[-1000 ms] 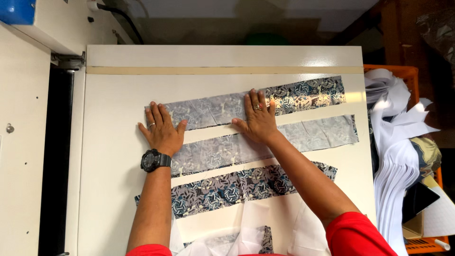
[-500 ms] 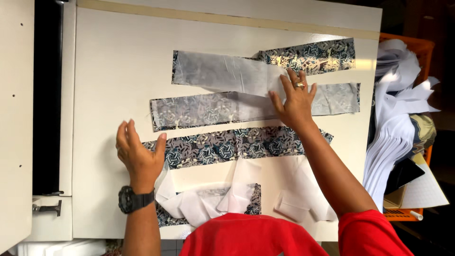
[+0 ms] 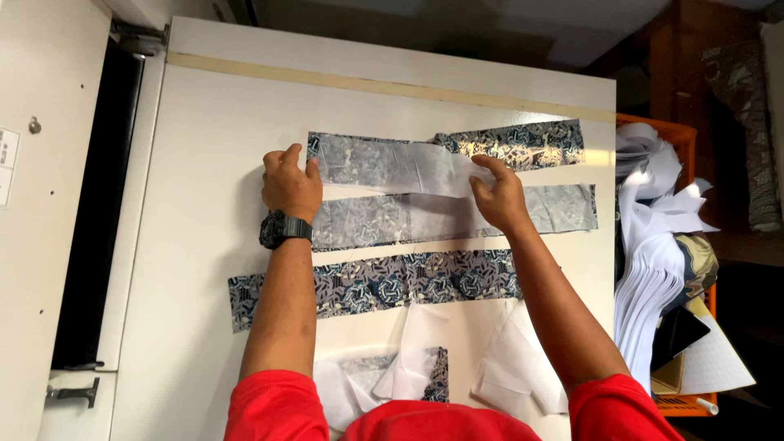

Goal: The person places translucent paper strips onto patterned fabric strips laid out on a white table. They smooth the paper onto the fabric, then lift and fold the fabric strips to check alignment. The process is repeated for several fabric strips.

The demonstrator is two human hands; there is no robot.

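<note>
We see the left hand (image 3: 290, 186) in the upper left of the frame, its grip pinched narrow on the left end of a translucent white strip (image 3: 392, 166). The right hand (image 3: 498, 196), just right of centre, pinches the same strip near its right end. This strip lies across the top patterned fabric strip (image 3: 523, 144), covering its left part, in the upper middle of the pale worktop (image 3: 204, 245). Just below it sits a second patterned strip (image 3: 563, 208), also veiled in white, and lower still a bare dark patterned strip (image 3: 384, 282) runs across the middle of the frame. Loose white pieces (image 3: 514, 367) lie near the bottom edge. A black wristwatch (image 3: 282, 230) sits on the left wrist. At the right edge an orange crate (image 3: 653, 122) holds a heap of white cut pieces (image 3: 653, 269).
</note>
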